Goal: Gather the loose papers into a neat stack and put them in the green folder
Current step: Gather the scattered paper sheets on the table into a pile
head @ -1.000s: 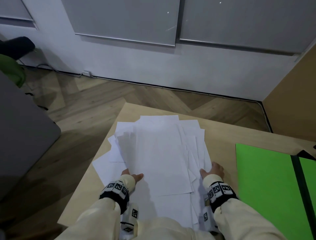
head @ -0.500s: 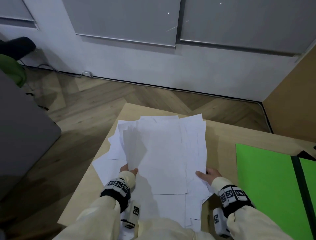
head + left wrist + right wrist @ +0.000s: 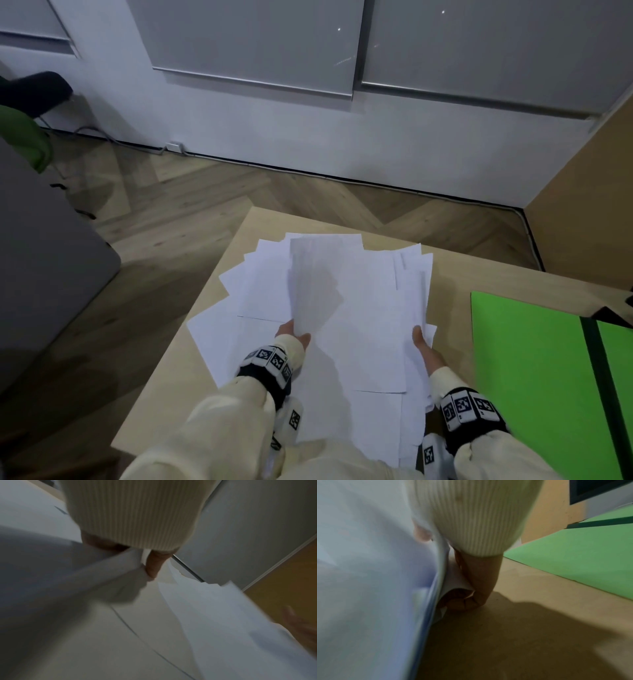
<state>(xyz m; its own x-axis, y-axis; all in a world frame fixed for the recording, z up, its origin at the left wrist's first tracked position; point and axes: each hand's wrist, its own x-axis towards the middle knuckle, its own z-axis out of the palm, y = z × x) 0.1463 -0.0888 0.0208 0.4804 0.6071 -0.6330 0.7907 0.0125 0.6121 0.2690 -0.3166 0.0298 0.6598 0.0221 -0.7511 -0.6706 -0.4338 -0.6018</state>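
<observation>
Head view: loose papers (image 3: 356, 308) fanned on the tabletop (image 3: 455, 274), left of the green folder (image 3: 524, 370), not touching it. Folder lying open and flat, dark spine strip down its middle.

Left hand (image 3: 294, 334) at the papers' left edge, thumb on top, upper sheets tilted up off the lower ones. Left wrist view adds what the head view hides: thumb (image 3: 153, 566) pinching a bent bundle of sheets, edge curled up against it; remaining fingers under the paper, not visible.

Right hand (image 3: 424, 346) at the papers' right edge, thumb lying on top. Right wrist view adds: fingers (image 3: 464, 603) curled under the sheet edges, gripping them from below, knuckles close to the tabletop; bare strip of tabletop between this hand and the folder (image 3: 573, 555).

Several sheets left of the gripped bundle lying flat and splayed, outside either grip.

Versus 0.5 s ago: right hand turned further under the papers' edge, right side of the pile lifted and squeezed closer toward the left hand. Left bundle raised a bit more. Folder unmoved.
</observation>
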